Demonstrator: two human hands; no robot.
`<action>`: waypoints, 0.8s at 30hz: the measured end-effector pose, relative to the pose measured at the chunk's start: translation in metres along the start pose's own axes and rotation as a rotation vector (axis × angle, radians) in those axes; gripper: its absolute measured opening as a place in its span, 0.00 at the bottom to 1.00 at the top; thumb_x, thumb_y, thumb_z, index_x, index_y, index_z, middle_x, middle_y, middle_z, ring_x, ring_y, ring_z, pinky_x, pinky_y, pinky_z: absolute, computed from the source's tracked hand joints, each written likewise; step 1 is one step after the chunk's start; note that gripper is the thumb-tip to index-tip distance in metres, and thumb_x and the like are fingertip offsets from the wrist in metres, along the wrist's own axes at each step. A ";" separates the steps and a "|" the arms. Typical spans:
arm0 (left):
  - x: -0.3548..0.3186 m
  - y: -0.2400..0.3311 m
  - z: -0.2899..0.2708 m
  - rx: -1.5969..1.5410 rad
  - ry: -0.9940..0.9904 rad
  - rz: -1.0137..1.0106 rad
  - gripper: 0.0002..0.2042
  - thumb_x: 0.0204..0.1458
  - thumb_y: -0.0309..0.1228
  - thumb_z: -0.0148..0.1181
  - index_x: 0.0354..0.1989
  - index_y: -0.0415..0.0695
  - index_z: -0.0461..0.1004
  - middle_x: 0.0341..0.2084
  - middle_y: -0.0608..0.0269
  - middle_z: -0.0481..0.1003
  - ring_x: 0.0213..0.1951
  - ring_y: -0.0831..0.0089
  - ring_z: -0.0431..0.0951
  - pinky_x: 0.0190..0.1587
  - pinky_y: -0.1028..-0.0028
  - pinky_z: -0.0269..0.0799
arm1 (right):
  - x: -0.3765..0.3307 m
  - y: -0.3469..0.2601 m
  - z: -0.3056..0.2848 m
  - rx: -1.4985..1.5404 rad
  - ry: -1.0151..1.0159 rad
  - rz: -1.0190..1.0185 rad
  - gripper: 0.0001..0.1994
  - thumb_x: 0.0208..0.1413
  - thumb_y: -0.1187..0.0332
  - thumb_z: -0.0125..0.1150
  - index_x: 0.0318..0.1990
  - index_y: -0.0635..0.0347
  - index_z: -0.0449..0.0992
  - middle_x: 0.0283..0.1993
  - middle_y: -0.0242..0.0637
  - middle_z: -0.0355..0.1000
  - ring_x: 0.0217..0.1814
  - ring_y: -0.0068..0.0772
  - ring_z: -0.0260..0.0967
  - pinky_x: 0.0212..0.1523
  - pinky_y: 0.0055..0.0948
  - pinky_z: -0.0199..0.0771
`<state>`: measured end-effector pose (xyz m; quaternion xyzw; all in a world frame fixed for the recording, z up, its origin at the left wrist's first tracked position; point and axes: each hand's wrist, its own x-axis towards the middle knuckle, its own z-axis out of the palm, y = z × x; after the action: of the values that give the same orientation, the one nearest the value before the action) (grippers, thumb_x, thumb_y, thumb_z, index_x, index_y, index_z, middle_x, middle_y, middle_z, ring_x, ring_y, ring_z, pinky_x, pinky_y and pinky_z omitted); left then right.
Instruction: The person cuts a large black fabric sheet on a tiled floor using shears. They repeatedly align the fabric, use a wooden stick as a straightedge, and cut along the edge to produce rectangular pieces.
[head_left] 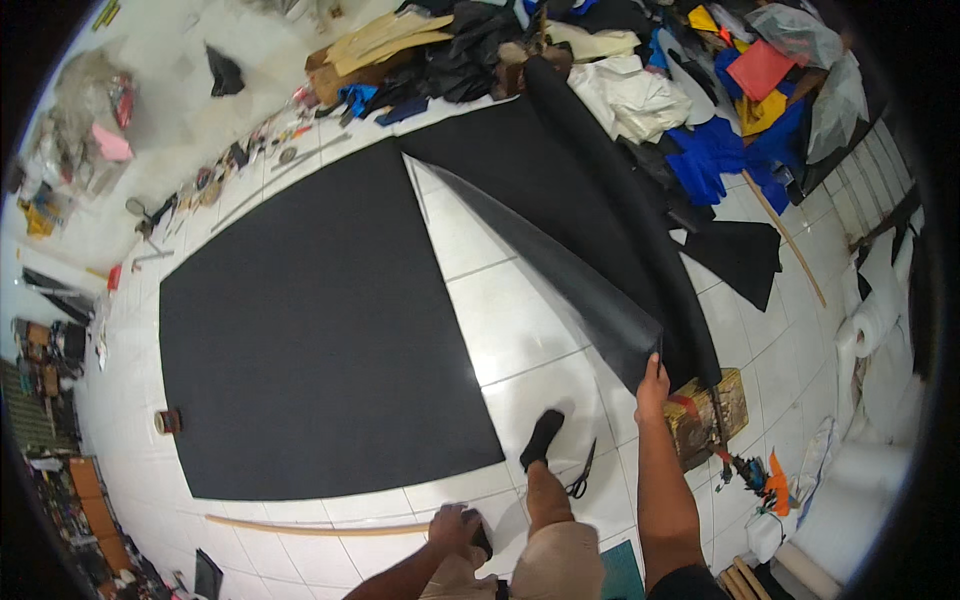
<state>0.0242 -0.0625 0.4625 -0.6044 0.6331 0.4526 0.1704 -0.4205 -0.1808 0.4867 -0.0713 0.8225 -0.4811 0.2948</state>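
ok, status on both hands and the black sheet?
Right hand gripping lifted corner of black sheet, peeled off the white tile floor. Left hand low by the foot. Scissors on floor nearby.

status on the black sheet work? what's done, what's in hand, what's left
Done: one large black sheet lies flat on the white tile floor, apart from the roll. In hand: the right hand has a grip on the lifted corner of the black material coming off the roll; the left hand rests low by the knee. Left: that piece isn't flat yet; scissors lie untouched on the floor.
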 end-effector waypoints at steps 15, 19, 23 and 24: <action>0.202 0.419 -0.315 -0.834 0.246 0.092 0.20 0.48 0.26 0.56 0.51 0.29 0.72 0.42 0.49 0.78 0.42 0.60 0.78 0.46 0.66 0.70 | -0.107 -0.156 -0.078 -0.519 -0.858 -0.221 0.34 0.49 0.54 0.66 0.62 0.57 0.65 0.58 0.50 0.69 0.61 0.49 0.67 0.62 0.41 0.65; 0.181 0.400 -0.298 -0.902 0.239 0.181 0.15 0.50 0.26 0.59 0.45 0.30 0.71 0.38 0.52 0.77 0.37 0.63 0.77 0.42 0.64 0.72 | -0.121 -0.218 -0.009 -0.729 -0.596 -0.439 0.51 0.44 0.41 0.68 0.70 0.61 0.51 0.58 0.57 0.68 0.58 0.52 0.69 0.60 0.40 0.67; 0.128 0.406 -0.328 -1.164 0.094 0.198 0.19 0.51 0.26 0.59 0.50 0.28 0.68 0.45 0.47 0.75 0.46 0.56 0.76 0.50 0.64 0.69 | -0.136 -0.281 0.086 -0.714 -0.311 -0.197 0.41 0.48 0.53 0.66 0.66 0.62 0.55 0.51 0.58 0.71 0.51 0.60 0.71 0.54 0.48 0.69; 0.126 0.398 -0.342 -1.120 0.059 0.187 0.20 0.50 0.25 0.60 0.50 0.27 0.67 0.47 0.47 0.74 0.47 0.56 0.75 0.50 0.64 0.70 | -0.144 -0.275 0.098 -0.744 -0.275 -0.214 0.36 0.48 0.56 0.65 0.63 0.62 0.59 0.48 0.57 0.72 0.49 0.59 0.72 0.52 0.48 0.71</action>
<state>-0.2547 -0.4618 0.6946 -0.5563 0.3518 0.7153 -0.2349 -0.2942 -0.3417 0.7400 -0.3217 0.8813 -0.1646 0.3043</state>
